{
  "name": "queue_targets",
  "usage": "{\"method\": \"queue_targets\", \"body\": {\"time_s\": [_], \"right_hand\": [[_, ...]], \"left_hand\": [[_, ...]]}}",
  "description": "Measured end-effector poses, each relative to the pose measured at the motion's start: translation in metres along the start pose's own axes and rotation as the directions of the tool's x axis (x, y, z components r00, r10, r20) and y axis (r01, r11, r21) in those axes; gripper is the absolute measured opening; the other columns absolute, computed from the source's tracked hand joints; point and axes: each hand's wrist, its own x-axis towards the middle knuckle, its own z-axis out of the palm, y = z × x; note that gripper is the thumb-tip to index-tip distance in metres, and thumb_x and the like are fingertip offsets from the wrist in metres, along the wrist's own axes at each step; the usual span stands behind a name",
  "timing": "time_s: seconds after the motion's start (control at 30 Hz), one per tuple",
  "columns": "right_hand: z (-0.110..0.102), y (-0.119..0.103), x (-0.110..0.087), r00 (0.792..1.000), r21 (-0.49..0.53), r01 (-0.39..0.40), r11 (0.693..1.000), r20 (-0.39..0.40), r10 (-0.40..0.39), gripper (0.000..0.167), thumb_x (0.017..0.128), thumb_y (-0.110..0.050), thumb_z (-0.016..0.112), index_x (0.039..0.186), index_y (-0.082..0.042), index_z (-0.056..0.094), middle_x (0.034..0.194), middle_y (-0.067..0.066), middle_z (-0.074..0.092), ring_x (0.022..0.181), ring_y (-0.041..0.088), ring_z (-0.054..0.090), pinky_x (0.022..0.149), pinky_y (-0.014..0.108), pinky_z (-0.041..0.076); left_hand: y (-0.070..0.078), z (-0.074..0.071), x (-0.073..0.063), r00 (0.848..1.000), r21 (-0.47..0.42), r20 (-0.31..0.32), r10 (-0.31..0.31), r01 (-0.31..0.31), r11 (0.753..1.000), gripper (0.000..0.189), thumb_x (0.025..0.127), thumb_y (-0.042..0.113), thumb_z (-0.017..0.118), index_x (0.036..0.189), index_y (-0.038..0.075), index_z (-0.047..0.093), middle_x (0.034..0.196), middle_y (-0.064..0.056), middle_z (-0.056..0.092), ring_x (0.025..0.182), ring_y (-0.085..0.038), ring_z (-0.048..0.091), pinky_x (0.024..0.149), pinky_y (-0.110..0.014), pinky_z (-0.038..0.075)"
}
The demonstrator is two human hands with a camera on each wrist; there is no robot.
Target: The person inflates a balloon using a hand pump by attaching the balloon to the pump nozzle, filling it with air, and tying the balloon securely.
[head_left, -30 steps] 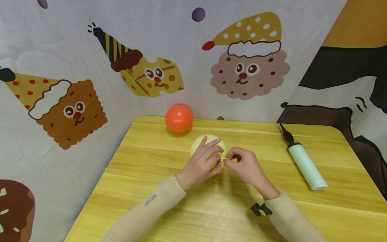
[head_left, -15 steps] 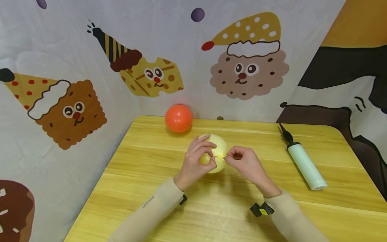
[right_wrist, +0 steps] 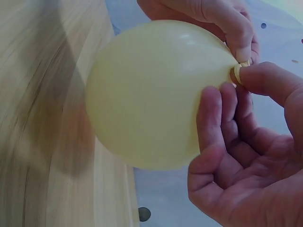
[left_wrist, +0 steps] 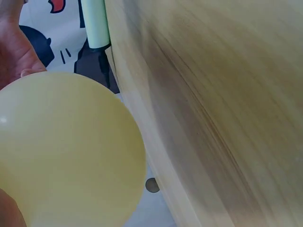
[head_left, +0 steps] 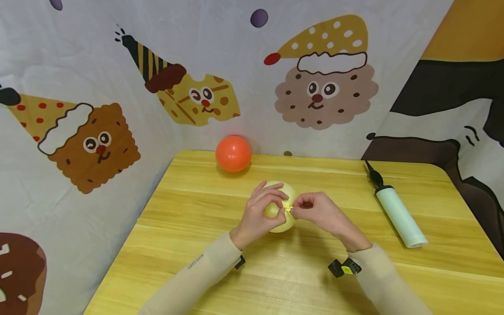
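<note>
A small inflated pale yellow balloon is between my hands, over the middle of the table. The left hand pinches its neck with thumb and index finger, the other fingers raised along the balloon's upper side. From the other side, the right hand pinches the end of the neck. In the right wrist view the balloon tapers to a rolled lip between the two hands' fingertips. The balloon's body covers most of the left hand in the left wrist view.
A round orange-red balloon sits at the table's back edge, left of centre. To the right lies a pale green hand pump with its black nozzle pointing backward. Behind the wooden table hangs a printed cartoon cloth.
The left hand has turned, showing more of the yellow balloon and its neck. Since half a second ago, balloon and hands have shifted slightly toward me, and the fingertips have drawn closer together.
</note>
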Motion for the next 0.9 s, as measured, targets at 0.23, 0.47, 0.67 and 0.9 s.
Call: {"method": "queue_targets", "body": {"time_s": [0.23,0.47,0.67,0.9], "right_hand": [[-0.003,0.002,0.001,0.998,0.029,-0.022,0.999,0.051,0.021,0.017,0.095,-0.021,0.073,0.099,-0.005,0.075,0.091,0.006,0.073,0.09,0.024,0.066,0.087,0.038,0.053],[0.001,0.005,0.0,1.0,-0.013,0.011,1.0,0.002,-0.011,0.019,0.099,-0.024,0.071,0.104,-0.005,0.073,0.096,0.006,0.073,0.092,0.023,0.068,0.088,0.039,0.055],[0.006,0.01,-0.003,0.992,-0.076,0.04,0.996,-0.116,-0.049,0.035,0.095,-0.031,0.076,0.117,-0.006,0.064,0.108,0.008,0.066,0.1,0.025,0.062,0.083,0.038,0.052],[0.01,0.026,-0.01,0.984,-0.083,0.056,0.995,-0.167,-0.069,0.079,0.087,-0.037,0.085,0.148,-0.006,0.045,0.148,0.017,0.048,0.134,0.039,0.048,0.101,0.059,0.049]], "left_hand": [[-0.001,0.001,-0.001,1.0,0.015,0.002,0.009,-0.009,1.0,0.02,0.073,-0.005,0.071,0.083,0.009,0.06,0.1,-0.006,0.075,0.116,-0.026,0.069,0.112,-0.06,0.041],[-0.005,0.001,-0.002,0.999,0.053,-0.025,-0.027,0.028,0.998,0.02,0.074,-0.005,0.072,0.083,0.009,0.062,0.097,-0.003,0.076,0.113,-0.024,0.07,0.112,-0.057,0.041],[-0.009,0.001,-0.003,0.976,-0.064,-0.064,-0.207,0.203,0.977,0.019,0.078,-0.008,0.071,0.084,0.007,0.062,0.098,-0.006,0.075,0.116,-0.027,0.068,0.114,-0.055,0.04],[-0.01,-0.001,0.001,0.813,-0.329,-0.058,-0.579,0.532,0.78,0.014,0.086,-0.009,0.068,0.085,0.005,0.065,0.1,-0.011,0.076,0.118,-0.026,0.068,0.112,-0.045,0.044]]}}
